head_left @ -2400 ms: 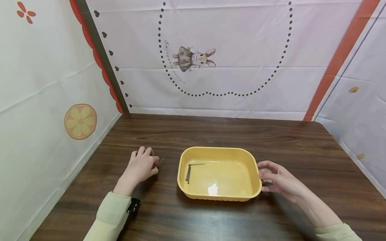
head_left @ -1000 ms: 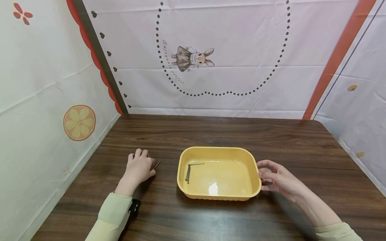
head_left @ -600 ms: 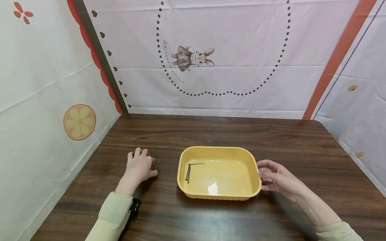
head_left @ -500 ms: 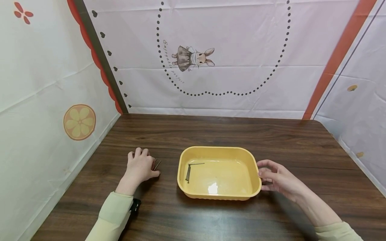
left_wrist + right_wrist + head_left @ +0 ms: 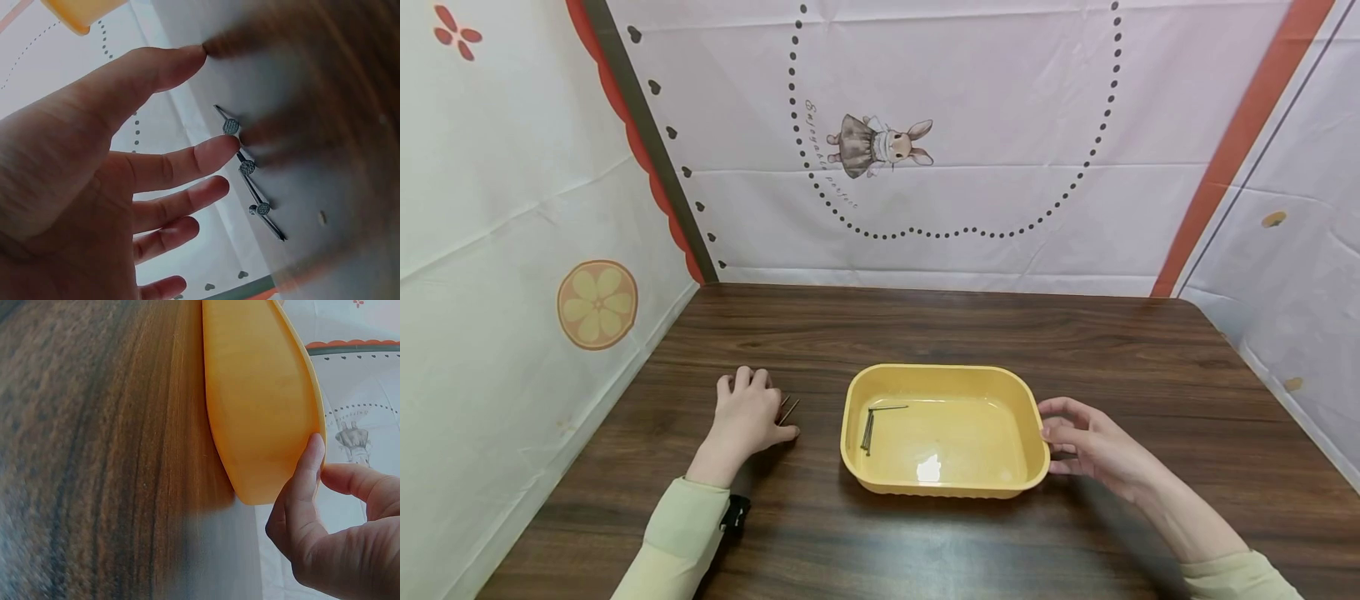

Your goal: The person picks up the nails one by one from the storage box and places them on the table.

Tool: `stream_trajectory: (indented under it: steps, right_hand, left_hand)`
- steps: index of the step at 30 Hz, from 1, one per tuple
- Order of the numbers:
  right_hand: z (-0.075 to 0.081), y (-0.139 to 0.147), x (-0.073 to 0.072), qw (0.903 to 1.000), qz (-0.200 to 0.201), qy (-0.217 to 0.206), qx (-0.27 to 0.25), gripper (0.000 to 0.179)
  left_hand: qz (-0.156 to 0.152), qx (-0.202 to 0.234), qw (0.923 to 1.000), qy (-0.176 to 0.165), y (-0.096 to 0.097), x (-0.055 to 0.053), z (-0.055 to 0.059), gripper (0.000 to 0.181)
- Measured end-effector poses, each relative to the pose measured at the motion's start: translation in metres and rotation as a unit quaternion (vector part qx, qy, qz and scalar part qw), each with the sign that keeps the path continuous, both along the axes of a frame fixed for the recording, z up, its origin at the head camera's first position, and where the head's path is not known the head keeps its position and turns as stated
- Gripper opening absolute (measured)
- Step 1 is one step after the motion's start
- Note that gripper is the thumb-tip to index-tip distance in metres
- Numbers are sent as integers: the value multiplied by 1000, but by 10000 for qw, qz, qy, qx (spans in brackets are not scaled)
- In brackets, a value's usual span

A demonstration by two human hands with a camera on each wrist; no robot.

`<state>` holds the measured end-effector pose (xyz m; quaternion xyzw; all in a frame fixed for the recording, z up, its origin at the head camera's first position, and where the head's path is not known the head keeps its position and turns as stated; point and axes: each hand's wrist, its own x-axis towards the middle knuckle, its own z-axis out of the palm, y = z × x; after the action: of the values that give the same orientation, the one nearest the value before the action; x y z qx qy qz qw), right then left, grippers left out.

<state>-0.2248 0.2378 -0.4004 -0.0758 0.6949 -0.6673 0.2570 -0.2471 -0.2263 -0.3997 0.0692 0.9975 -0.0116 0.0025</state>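
Observation:
My left hand (image 5: 745, 421) is low over the table's left part, thumb spread away from the fingers. In the left wrist view, several steel nails (image 5: 247, 167) with round checkered heads lie on the table in a loose row. The index fingertip is at one nail's head; whether it touches cannot be told. From above, nail shafts (image 5: 789, 411) show between thumb and index finger. My right hand (image 5: 1093, 446) pinches the right rim of a yellow plastic basin (image 5: 262, 400), thumb and index finger on opposite sides of the wall. Several nails (image 5: 868, 433) lie inside, at its left end.
A dark wood-grain table (image 5: 955, 550) carries everything. Printed white cloth (image 5: 1000, 108) hangs behind and along both sides. A small pale speck (image 5: 322, 217) is on the table near the nails. The left wrist wears a black strap device (image 5: 734, 515).
My left hand has shifted slightly left from beside one visible nail, and two shafts now show. Its thumb has moved away from the index finger. The right hand and basin have stayed put.

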Motion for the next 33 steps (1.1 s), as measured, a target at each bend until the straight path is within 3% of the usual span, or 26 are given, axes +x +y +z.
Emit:
stream_trajectory:
  steps: [6, 11, 18, 33]
  right_hand:
    - [0, 0, 0, 10000, 4, 0, -16, 22]
    - [0, 1, -1, 10000, -5, 23, -10, 23]
    - [0, 1, -1, 9999, 4, -22, 102, 24]
    - [0, 2, 0, 9999, 52, 77, 63, 24]
  left_hand:
    - [-57, 125, 9995, 293, 0, 2, 3, 50]
    - [-49, 585, 9963, 627, 2, 4, 12, 76]
    - [-71, 836, 9947, 591, 4, 5, 20, 99]
    - [-240, 1104, 9907, 759, 16, -6, 37, 103]
